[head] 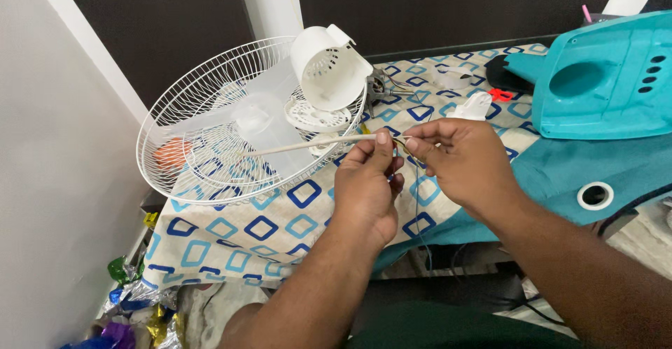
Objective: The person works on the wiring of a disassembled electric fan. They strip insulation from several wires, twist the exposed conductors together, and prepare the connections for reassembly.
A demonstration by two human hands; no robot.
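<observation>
Pinching thin wires [404,143] at the cable [308,143] end: left hand [365,189] gripping the sheath, right hand [462,161] nipping strands. Just in front of the fan guard [210,121]. Probably light, floppy, easy to snap, so holding close to the sheath.

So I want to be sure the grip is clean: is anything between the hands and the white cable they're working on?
Nothing visible: the left hand and right hand both pinch the white cable directly at its end.

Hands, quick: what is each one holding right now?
Left hand: closed, pinching the end of the white cable between thumb and fingers.
Right hand: closed, fingertips pinching the thin wires at that cable end.
</observation>
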